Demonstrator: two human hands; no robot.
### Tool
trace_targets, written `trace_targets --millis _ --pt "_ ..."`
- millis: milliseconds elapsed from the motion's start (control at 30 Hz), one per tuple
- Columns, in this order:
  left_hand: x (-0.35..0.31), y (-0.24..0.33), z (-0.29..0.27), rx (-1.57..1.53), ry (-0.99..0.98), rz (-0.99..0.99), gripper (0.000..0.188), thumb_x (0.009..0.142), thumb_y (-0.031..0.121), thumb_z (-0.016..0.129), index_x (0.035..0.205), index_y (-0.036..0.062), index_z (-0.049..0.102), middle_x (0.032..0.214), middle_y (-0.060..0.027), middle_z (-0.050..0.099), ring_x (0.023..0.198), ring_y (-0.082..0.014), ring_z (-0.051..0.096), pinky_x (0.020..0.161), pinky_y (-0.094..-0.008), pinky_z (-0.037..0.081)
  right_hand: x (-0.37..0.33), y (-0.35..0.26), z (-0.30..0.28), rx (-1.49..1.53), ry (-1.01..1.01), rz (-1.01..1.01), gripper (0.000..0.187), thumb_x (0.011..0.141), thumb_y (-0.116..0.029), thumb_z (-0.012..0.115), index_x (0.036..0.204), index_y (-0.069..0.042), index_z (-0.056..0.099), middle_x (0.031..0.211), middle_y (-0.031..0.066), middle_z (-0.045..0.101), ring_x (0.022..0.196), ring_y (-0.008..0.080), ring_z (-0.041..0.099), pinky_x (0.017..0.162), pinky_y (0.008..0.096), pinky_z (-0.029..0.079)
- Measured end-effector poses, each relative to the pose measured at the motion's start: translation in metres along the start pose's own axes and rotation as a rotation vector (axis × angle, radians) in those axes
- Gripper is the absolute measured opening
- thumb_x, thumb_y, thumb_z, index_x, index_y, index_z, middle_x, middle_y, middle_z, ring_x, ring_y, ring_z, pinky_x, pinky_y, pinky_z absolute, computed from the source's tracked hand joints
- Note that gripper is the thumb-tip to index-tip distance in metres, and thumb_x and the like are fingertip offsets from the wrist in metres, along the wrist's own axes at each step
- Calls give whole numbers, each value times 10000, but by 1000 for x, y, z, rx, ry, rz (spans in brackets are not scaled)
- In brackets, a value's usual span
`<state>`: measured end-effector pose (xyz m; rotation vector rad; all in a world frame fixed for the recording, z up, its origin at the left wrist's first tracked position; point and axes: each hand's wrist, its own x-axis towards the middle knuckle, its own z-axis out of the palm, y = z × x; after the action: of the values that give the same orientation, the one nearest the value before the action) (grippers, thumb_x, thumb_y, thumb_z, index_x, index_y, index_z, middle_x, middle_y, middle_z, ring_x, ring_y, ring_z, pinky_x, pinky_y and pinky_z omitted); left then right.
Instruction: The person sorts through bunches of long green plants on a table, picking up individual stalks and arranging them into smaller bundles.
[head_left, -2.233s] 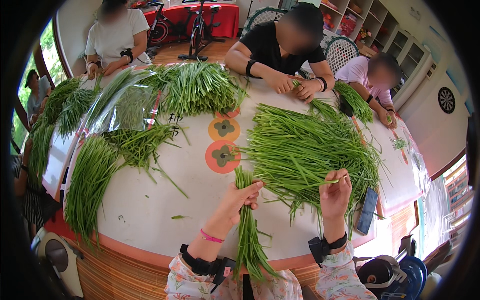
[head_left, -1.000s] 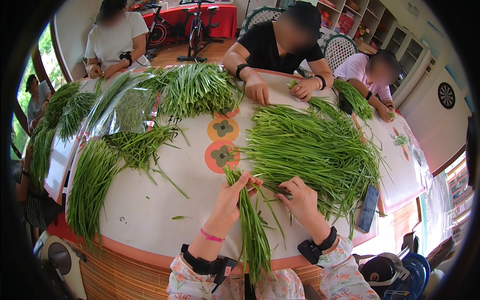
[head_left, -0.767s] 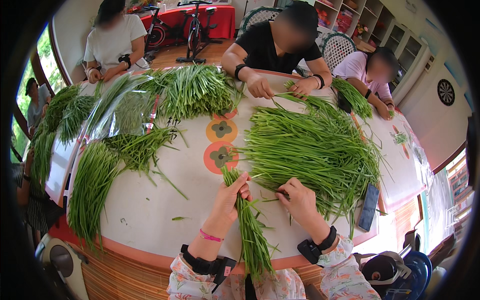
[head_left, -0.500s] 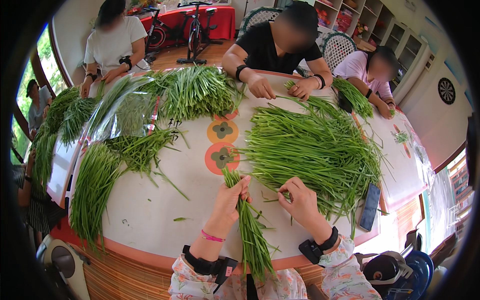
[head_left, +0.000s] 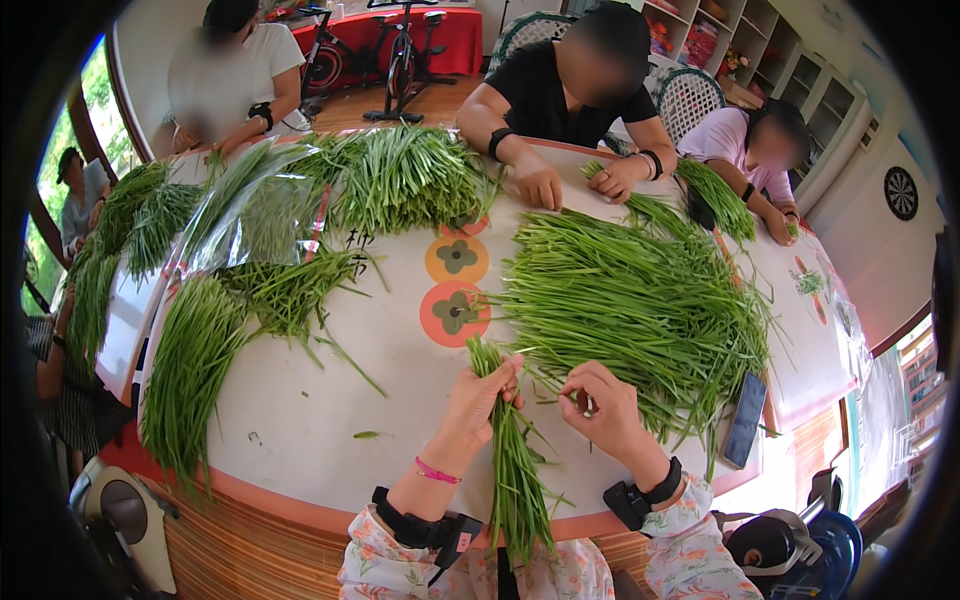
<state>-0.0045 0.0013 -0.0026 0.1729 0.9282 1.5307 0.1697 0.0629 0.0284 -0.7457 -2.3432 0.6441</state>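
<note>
I'm seeing the green bunch (head_left: 516, 455) hanging from the left hand (head_left: 488, 395), which is gripping it near its top; its lower ends are reaching past the near edge of the table (head_left: 310, 430). The right hand (head_left: 603, 405) is hovering just beside it, fingers curling toward the thumb; whether they're pinching a stem, I can't tell. On the right the pile (head_left: 630, 310) is crowding close; leftward, white tabletop is stretching to the heap (head_left: 190, 370). The bunch is looking slim and long-bladed, fanning loosely below the grip. Orange circles (head_left: 455, 313) are showing on the table, a phone (head_left: 744, 420) is lying beside the pile, and a co-worker (head_left: 555, 110) is bending over stems opposite.
</note>
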Motion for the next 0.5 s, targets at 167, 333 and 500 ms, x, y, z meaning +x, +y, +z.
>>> trace_targets --millis 167,333,500 --pt "-3 4 5 -26 7 4 160 825 178 670 825 49 575 588 43 427 509 -76 426 518 -282 434 0 3 0 39 -48 -19 114 721 -64 683 794 -79 597 799 6 588 514 115 537 468 236 438" --pt "-2 3 -1 -38 -26 6 205 859 221 636 849 21 590 603 40 439 526 -79 438 541 -276 440 4 6 -2 -144 113 124 107 725 -89 710 788 -87 624 761 1 589 528 126 552 476 240 437" --pt "0 -1 -3 -23 -27 48 240 857 260 643 838 25 594 649 20 485 582 -103 485 558 -274 445 1 27 -3 -338 193 141 115 713 -123 726 790 -107 642 767 -10 571 572 157 570 500 274 424"
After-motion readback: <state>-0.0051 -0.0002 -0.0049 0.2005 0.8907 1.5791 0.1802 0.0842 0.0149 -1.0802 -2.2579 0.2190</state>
